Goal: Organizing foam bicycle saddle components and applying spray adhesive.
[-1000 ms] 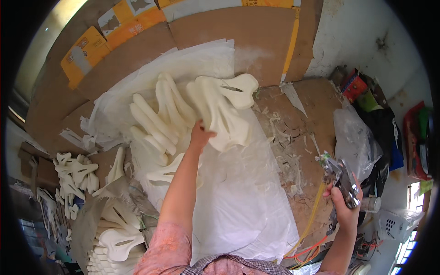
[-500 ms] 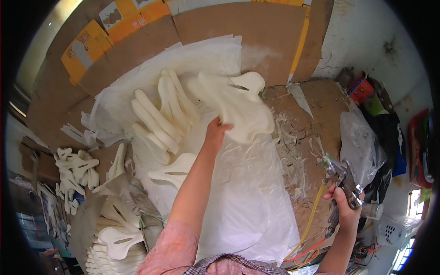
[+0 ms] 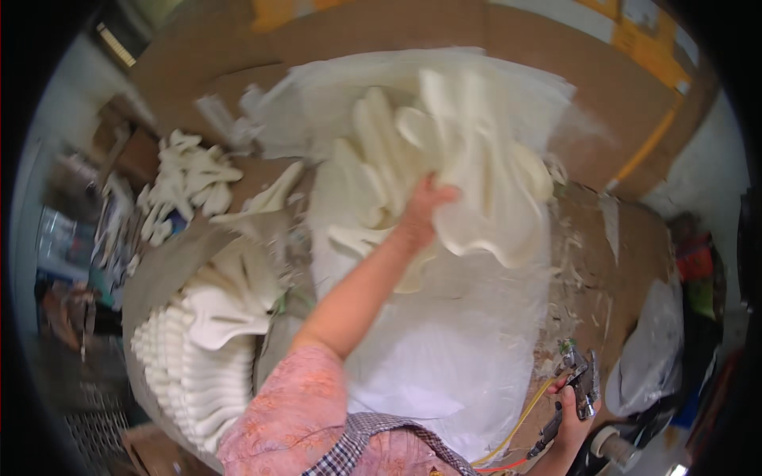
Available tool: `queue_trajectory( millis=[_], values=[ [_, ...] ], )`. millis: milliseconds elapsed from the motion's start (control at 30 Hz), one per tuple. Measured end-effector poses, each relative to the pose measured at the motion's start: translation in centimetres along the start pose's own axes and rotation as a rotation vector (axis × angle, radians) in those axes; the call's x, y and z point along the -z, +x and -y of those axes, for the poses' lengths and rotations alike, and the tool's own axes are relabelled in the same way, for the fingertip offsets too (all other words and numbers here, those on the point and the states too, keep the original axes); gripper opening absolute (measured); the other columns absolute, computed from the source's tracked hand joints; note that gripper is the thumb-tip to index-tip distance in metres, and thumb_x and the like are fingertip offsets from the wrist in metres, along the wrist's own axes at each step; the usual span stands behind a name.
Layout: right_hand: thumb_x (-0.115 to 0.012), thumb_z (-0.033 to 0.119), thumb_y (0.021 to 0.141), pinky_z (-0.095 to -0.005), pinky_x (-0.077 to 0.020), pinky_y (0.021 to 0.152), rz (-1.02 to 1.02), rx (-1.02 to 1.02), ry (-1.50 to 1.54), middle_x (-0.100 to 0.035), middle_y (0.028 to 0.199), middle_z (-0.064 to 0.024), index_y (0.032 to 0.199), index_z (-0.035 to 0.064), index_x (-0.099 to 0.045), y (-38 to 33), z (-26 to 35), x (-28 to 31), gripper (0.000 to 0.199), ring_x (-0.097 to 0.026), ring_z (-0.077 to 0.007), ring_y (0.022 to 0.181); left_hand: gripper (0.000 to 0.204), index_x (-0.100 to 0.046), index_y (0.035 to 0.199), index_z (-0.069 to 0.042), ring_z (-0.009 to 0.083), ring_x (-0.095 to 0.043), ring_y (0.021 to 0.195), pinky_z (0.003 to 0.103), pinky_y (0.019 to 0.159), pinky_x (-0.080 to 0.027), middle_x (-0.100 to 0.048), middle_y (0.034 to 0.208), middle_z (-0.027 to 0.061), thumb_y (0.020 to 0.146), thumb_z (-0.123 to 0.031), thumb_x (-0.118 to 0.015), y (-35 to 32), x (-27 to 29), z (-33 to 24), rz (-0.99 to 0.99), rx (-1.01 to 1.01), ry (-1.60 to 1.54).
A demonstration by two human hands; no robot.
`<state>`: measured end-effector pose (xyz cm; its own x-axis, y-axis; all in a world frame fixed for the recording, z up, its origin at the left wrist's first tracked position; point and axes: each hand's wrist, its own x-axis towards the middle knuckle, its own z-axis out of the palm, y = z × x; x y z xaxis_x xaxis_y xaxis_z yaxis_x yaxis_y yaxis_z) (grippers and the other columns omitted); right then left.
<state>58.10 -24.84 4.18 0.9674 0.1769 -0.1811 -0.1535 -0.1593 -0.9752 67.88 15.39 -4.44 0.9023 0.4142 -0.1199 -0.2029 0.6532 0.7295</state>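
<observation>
My left hand [image 3: 422,213] reaches forward and grips a large cream-white moulded foam piece [image 3: 484,182], lifted and tilted above a white plastic sheet [image 3: 460,349] on the cardboard-covered table. Several more cream foam pieces [image 3: 373,159] lie side by side just left of it. My right hand [image 3: 573,412] is low at the right, closed around a metal spray gun [image 3: 583,381] with a yellow hose [image 3: 524,420] trailing from it.
A tall stack of white moulded pieces [image 3: 198,349] stands at the lower left. Small white offcuts [image 3: 186,178] lie on the left. Foam scraps litter the brown cardboard [image 3: 603,262] at right. A plastic bag [image 3: 659,349] and clutter sit at the far right.
My left hand has taken hold of the big foam piece and raised it off the sheet. The view has swung left. My right hand keeps the spray gun low at the right.
</observation>
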Motion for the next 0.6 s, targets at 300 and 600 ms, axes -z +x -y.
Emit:
queue_trajectory(
  millis=[300,600],
  values=[
    [-0.067,0.01,0.077,-0.0381,-0.042,0.092,0.075,0.261,-0.82,-0.053,0.117,-0.021,0.13,-0.0004,-0.042,1.2,-3.1,-8.5,0.059,-0.053,-0.0324,0.105,0.054,-0.057,0.111,-0.002,0.0331,-0.055,0.106,0.047,0.095,-0.039,-0.059,0.111,0.0161,0.073,-0.039,-0.068,-10.9,12.3,-27.7,-0.691,-0.8,1.7],
    [-0.062,0.006,0.076,-0.0423,-0.0377,0.094,0.193,1.012,-0.499,-0.053,0.114,-0.0175,0.116,0.0024,-0.054,-0.7,5.7,-24.4,0.041,-0.048,-0.0342,0.11,0.018,-0.066,0.091,-0.01,0.0277,-0.06,0.093,0.058,0.097,-0.031,-0.065,0.09,0.0078,0.075,-0.014,-0.059,-15.8,1.9,-8.1,0.191,-0.242,2.476]
  ],
)
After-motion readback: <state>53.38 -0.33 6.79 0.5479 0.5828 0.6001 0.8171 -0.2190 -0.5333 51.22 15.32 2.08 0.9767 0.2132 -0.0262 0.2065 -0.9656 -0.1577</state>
